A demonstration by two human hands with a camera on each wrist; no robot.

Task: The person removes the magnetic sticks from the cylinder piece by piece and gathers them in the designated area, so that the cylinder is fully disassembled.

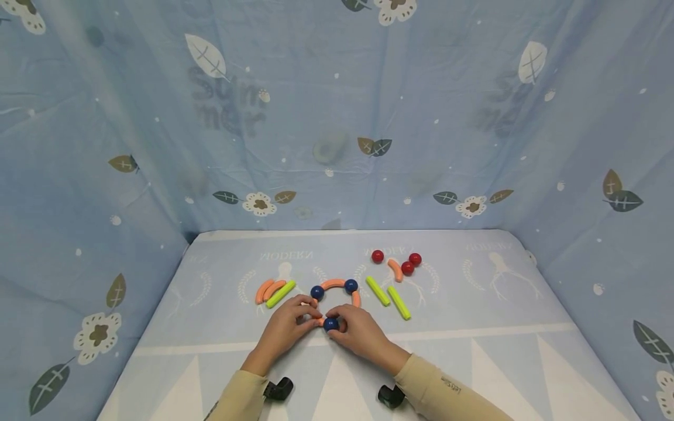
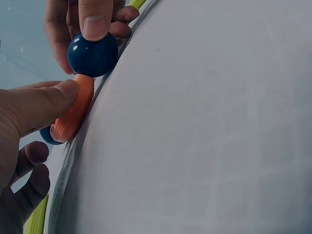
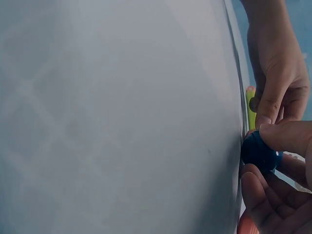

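Observation:
My right hand [image 1: 363,332] grips a dark blue ball [image 1: 330,324] at the near side of a ring of pieces. Next to it, my left hand [image 1: 288,324] pinches a curved orange rod [image 2: 78,109], whose end meets that ball in the left wrist view. Two more blue balls, a left one [image 1: 317,292] and a right one [image 1: 351,285], sit at the far side of the ring with an orange arc [image 1: 333,283] between them. Another orange arc [image 1: 356,299] runs from the right ball toward my right hand. My left fingers partly cover the ring's left side.
Left of the ring lie two curved orange rods [image 1: 265,290] and a straight green stick [image 1: 281,294]. To the right are two green sticks [image 1: 399,302]. Behind these are a loose orange rod [image 1: 395,270] and three red balls [image 1: 408,268]. Blue patterned cloth [image 1: 337,193] stands behind the table.

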